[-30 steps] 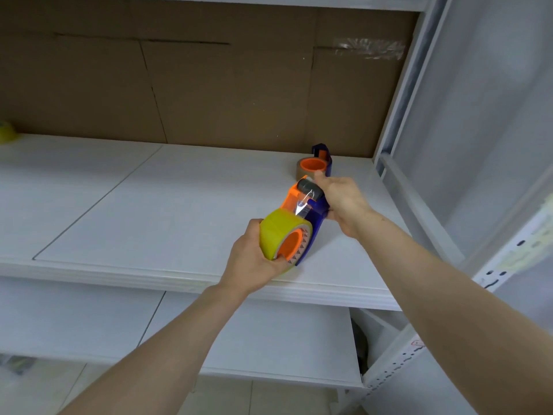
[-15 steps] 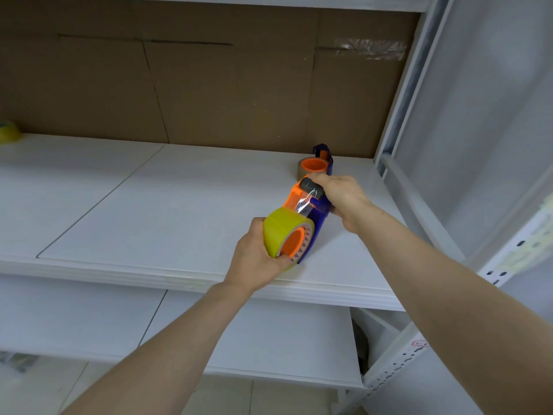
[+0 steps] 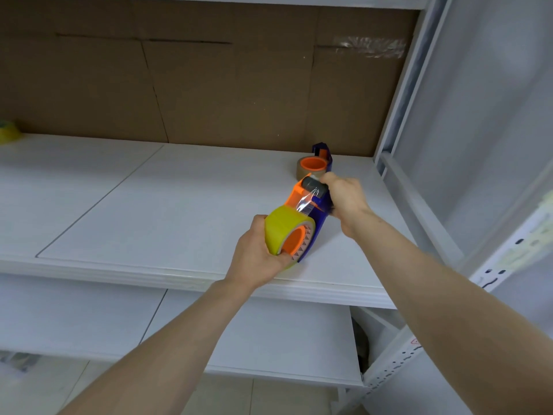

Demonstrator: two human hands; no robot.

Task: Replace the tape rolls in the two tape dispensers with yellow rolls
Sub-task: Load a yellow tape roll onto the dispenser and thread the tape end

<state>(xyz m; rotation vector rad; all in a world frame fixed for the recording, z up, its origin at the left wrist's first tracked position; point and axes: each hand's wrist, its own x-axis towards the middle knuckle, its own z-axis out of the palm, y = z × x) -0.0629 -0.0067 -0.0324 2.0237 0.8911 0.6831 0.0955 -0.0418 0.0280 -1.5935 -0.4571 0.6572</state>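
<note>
A blue and orange tape dispenser (image 3: 317, 218) is held over the white shelf (image 3: 167, 205). A yellow tape roll (image 3: 281, 227) sits on its orange hub. My left hand (image 3: 257, 256) grips the yellow roll from below and the left. My right hand (image 3: 344, 197) holds the dispenser's far end by the grey roller, where a strip of clear tape shows. A second blue dispenser (image 3: 321, 158) lies further back on the shelf with a brown roll (image 3: 302, 172) around its orange hub.
A yellow roll (image 3: 7, 133) lies at the far left edge of the shelf. Brown cardboard (image 3: 209, 79) backs the shelf. A white metal upright (image 3: 401, 94) and frame stand to the right. A lower shelf (image 3: 239, 330) lies beneath.
Both hands and the dispenser have shifted slightly to the right and away; the grip on the roll and dispenser is unchanged.
</note>
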